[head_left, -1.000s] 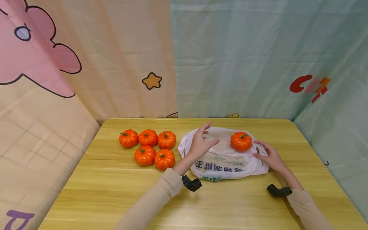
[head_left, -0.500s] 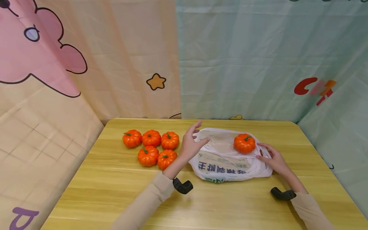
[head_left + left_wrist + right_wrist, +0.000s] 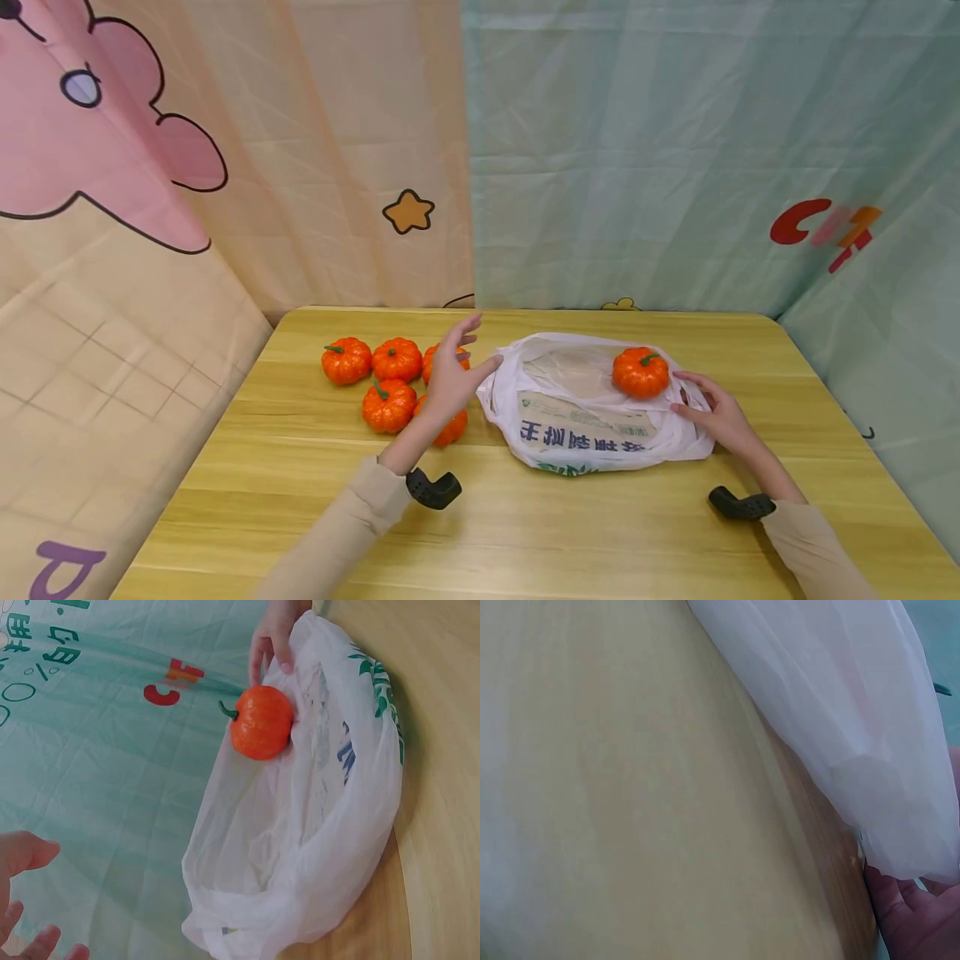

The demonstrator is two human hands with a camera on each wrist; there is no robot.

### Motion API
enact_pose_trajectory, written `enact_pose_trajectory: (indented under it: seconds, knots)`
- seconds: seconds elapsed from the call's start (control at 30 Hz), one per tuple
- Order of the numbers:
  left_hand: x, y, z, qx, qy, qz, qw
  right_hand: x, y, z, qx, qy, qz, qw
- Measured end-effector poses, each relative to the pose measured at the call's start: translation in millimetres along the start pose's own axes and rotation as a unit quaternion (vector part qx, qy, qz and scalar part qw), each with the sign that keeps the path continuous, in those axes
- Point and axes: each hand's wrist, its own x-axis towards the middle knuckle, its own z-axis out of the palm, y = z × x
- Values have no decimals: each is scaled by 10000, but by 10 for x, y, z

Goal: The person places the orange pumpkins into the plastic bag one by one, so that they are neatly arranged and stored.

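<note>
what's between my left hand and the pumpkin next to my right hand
The white plastic bag: in the head view, its left part fills most of the stretch from your left hand to that pumpkin.

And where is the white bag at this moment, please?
In the head view, the bag lies on the table right of centre, between the left hand and the right hand, with one pumpkin toward its right end.

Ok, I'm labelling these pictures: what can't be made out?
Head: parts of the rear-right loose pumpkin and front-right loose pumpkin, behind the left hand and forearm.
Left wrist: most of the left hand, cut by the left and bottom edges.
Right wrist: part of the right hand, behind the white bag and past the right edge.
</note>
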Motion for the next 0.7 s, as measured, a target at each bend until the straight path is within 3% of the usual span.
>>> enact_pose_trajectory:
  seconds: [0.4,0.7]
  knots:
    - [31,-90,-420,12,308,-113,9995,-20,-10,-22,-59,19,-66,10000]
    - [55,-255,-690,177,686,-257,9972,4,-17,-13,-168,-88,38,9998]
